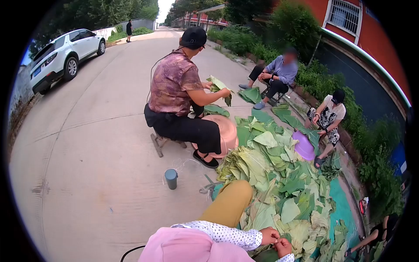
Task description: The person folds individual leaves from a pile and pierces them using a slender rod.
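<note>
At the bottom of the head view, my left hand (pixel 269 236) and my right hand (pixel 283 247) are close together above a spread of large green leaves (pixel 290 210). Fingertips of both hands are pinched toward each other; whatever lies between them is too small to make out. White sleeves with dark dots cover my arms. My bent knee in mustard trousers (pixel 231 198) is beside a stack of yellowish-green leaves (pixel 244 166).
A person in a patterned shirt (pixel 172 83) sits ahead, holding leaves, by a pink basin (pixel 224 133). Two more seated people are at the right, near a purple basin (pixel 303 146). A dark cup (pixel 171 180) stands on the concrete. A white car (pixel 67 54) is at the left.
</note>
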Demonstrator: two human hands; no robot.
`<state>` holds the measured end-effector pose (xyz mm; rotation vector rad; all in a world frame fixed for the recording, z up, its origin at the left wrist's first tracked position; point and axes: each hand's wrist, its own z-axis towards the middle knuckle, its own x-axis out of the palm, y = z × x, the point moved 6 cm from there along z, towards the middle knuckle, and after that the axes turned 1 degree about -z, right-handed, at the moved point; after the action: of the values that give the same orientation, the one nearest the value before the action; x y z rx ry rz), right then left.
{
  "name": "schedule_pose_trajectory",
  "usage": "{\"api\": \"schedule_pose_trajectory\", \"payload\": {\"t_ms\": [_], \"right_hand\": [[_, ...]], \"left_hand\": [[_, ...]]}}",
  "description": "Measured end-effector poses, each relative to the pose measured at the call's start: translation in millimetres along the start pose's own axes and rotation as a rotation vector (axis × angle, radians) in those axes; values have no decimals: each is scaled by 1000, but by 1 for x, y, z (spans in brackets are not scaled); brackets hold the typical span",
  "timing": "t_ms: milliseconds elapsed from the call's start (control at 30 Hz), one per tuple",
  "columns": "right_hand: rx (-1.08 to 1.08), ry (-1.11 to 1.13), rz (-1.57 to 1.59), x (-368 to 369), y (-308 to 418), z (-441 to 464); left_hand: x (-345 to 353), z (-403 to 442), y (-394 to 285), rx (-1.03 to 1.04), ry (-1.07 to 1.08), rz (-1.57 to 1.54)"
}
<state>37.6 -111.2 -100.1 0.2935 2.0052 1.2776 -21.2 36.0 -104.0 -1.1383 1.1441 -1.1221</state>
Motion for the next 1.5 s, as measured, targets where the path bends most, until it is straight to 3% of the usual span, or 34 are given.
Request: {"api": "schedule_pose_trajectory", "payload": {"t_ms": [100,167,200,700,900,967,1067,1133,1233,1367,1500], "right_hand": [[-5,-94,315,0,-11,2],[-20,-116,309,3,-2,1],[9,-116,326,2,-6,2],[2,-161,275,5,-27,-4],[-58,-178,251,9,-13,-5],[-104,-208,218,8,-9,-4],[-219,-316,33,3,10,-7],[-539,-430,-429,2,66,-20],[-432,-354,-257,5,54,-18],[-441,-352,-274,6,64,-24],[-260,-383,-401,1,47,-30]], "left_hand": [[5,5,11,50,-25,-36],[11,8,32,-282,91,-461],[10,7,32,-282,56,-502],[21,9,50,-476,164,-255],[11,9,39,-341,39,-139],[5,13,38,-180,-56,-38],[3,12,28,-162,-52,19],[7,14,37,-130,-67,26],[7,16,41,-139,-75,74],[12,15,40,-140,-42,65],[20,13,31,-129,-21,33]]}}
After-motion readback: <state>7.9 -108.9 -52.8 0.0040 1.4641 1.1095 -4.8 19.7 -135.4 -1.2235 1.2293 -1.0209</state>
